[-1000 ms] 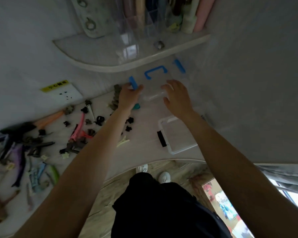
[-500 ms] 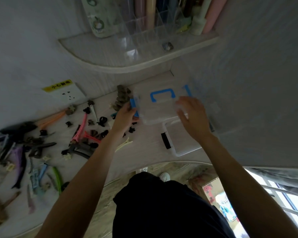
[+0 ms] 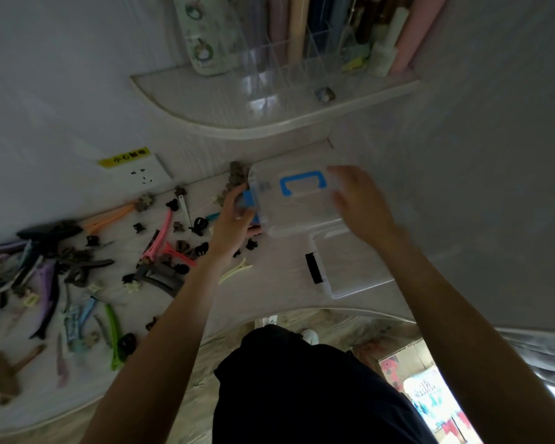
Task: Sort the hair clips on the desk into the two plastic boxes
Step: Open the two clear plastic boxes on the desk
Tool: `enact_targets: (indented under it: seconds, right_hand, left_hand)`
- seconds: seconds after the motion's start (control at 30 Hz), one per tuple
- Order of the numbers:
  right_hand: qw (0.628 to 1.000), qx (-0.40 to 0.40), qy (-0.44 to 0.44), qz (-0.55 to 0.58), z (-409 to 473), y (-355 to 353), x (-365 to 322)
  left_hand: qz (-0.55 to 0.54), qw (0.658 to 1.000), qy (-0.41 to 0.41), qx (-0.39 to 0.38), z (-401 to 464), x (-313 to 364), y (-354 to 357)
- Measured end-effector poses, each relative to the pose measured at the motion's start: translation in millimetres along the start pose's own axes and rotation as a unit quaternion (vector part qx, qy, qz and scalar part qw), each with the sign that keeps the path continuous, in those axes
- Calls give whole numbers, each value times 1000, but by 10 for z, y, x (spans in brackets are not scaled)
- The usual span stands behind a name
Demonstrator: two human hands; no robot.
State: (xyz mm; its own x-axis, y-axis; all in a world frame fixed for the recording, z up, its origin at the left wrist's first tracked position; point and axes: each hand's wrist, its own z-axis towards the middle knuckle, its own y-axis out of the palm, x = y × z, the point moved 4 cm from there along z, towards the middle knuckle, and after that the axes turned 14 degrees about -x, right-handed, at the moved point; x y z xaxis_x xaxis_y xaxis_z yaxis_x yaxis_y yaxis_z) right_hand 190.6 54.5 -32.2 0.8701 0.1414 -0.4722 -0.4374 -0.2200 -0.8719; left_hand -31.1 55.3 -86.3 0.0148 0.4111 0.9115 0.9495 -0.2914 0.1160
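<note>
A clear plastic box with a blue handle [image 3: 297, 200] is held above the desk, lid up. My left hand [image 3: 234, 216] grips its left side at the blue latch. My right hand [image 3: 361, 203] holds its right side with fingers spread along the wall. A second clear box with a black latch [image 3: 350, 270] lies on the desk just below and to the right. Several hair clips [image 3: 161, 251] in pink, black, purple, green and blue lie scattered across the left half of the desk. A pale yellow clip [image 3: 236, 270] lies beside my left forearm.
A curved wall shelf [image 3: 269, 123] with a clear organiser and tubes hangs above the desk. A wall socket with a yellow label [image 3: 135, 168] sits at the left. The desk's curved front edge [image 3: 350, 312] runs below the boxes. A wall stands close on the right.
Both hands have drawn the blue-handled box from the back of the desk towards me and lifted it over the near box.
</note>
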Motion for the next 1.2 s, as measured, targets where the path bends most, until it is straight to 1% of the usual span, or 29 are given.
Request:
enact_targets:
  seconds: [0.03,0.07,0.1,0.17,0.23,0.3,0.4,0.47,0.57,0.63,0.7,0.87,0.97,1.07,1.13,1.2]
  right_hand:
    - [997,-33,-61,-40,-46,102,-215]
    - [988,-66,-101,-95,-90,242,-367]
    - [980,-83,-118,-139,-122,377,-456]
    - [978,-75,-101,-166,-150,493,-502]
    - [984,-56,-88,-141,-149,423,-484]
    - [990,-30,-95,-96,-164,275,-426]
    - [996,4,-93,14,-235,7,-311]
    - [993,56,-69,76,-294,-195,-192]
    - [987,137,-9,87,-411,-424,36]
    - [980,175,27,91,-486,-458,177]
    - [972,201,61,104,-513,-427,285]
    - [959,212,143,121,-506,-290,403]
    - [960,221,161,52,-585,-273,356]
    - [960,230,125,-94,-668,-281,263]
    - [955,207,124,-172,-672,-238,281]
    - [957,162,150,-191,-647,-181,351]
  left_hand:
    - [-14,1000,-2,1,-9,-11,39]
    - [-26,1000,-3,5,-12,-26,76]
    - [-33,999,-3,7,-17,-37,111]
    - [-47,999,-2,9,-15,-64,160]
    - [-57,998,4,13,-6,-76,172]
    - [-48,999,11,17,9,-59,182]
    - [1,1000,13,19,36,-35,200]
    - [20,999,7,37,42,-57,158]
    - [20,999,0,49,31,-98,57]
    - [24,998,-3,58,28,-97,-10]
    - [27,997,-10,65,27,-87,-62]
    - [65,997,-32,23,51,-98,-33]
    - [89,995,-26,22,71,-78,86]
    - [125,992,-14,28,92,-67,207]
    - [137,990,-8,30,107,-65,243]
    - [156,987,-5,33,113,-74,247]
